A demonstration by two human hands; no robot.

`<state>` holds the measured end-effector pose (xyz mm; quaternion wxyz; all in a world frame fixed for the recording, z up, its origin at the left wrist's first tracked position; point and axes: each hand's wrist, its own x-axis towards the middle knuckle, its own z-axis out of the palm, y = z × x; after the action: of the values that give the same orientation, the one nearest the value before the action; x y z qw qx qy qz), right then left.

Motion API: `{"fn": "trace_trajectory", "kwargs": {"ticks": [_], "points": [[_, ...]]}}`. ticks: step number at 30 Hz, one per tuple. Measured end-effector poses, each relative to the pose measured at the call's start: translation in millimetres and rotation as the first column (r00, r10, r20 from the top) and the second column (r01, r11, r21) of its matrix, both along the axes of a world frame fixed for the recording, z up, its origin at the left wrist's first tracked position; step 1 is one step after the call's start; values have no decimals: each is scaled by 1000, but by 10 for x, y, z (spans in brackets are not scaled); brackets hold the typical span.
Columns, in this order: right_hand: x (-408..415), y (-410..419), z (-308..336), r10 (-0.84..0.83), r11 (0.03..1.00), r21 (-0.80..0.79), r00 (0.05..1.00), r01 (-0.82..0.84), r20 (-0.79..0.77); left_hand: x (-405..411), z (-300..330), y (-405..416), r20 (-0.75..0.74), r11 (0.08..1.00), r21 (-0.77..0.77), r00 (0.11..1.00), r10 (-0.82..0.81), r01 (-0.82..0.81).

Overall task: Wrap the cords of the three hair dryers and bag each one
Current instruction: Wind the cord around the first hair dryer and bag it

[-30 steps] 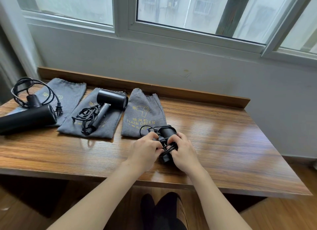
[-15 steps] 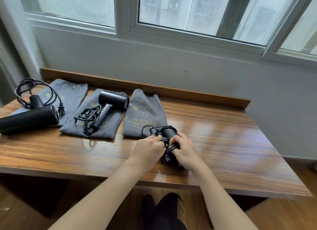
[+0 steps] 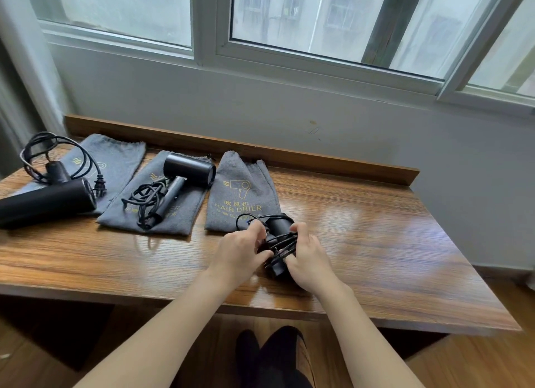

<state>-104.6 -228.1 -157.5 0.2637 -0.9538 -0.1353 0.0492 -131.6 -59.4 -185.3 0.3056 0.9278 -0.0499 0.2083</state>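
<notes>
Just in front of right bag [image 3: 240, 196]: third hair dryer [image 3: 278, 243] gripped by left hand [image 3: 238, 253] and right hand [image 3: 308, 257], cord [image 3: 282, 240] wound round handle. Step judged: wrapping, nearly done. Next: plug end to be tucked, bag mouth opened, dryer slid inside.

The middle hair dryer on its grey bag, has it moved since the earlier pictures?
No. The middle hair dryer lies the same way on its grey bag; only the camera shifted.

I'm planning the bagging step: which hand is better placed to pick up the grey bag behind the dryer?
Probably the left hand: it lies on the side of the hair dryer nearest the grey bag. The right hand would have to cross over the dryer.
</notes>
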Motion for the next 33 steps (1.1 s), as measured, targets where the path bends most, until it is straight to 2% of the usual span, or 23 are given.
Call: {"fn": "trace_trajectory", "kwargs": {"ticks": [3,12,17,20,26,28,33], "points": [[20,19,45,-49,997,55,995,54,-88,-9,60,-58,-7,995,-99,1000,18,-18],[55,33,109,-86,991,87,981,103,-176,-115,7,-121,-79,920,-390,997,7,-38],[88,-15,89,30,997,80,984,-16,-176,-131,-31,-74,-113,925,-381,993,-31,-14],[109,-22,60,53,998,24,982,-50,-180,-123,-27,-72,-137,937,-349,989,-46,-5],[89,84,27,-33,984,-176,993,12,-115,-86,55,65,-229,850,-525,956,-185,39],[103,109,57,-27,983,-185,994,7,-106,-68,140,148,-273,812,-581,927,-258,54],[47,143,64,-35,977,-212,997,21,-64,15,201,251,-343,812,-577,876,-340,89]]}}
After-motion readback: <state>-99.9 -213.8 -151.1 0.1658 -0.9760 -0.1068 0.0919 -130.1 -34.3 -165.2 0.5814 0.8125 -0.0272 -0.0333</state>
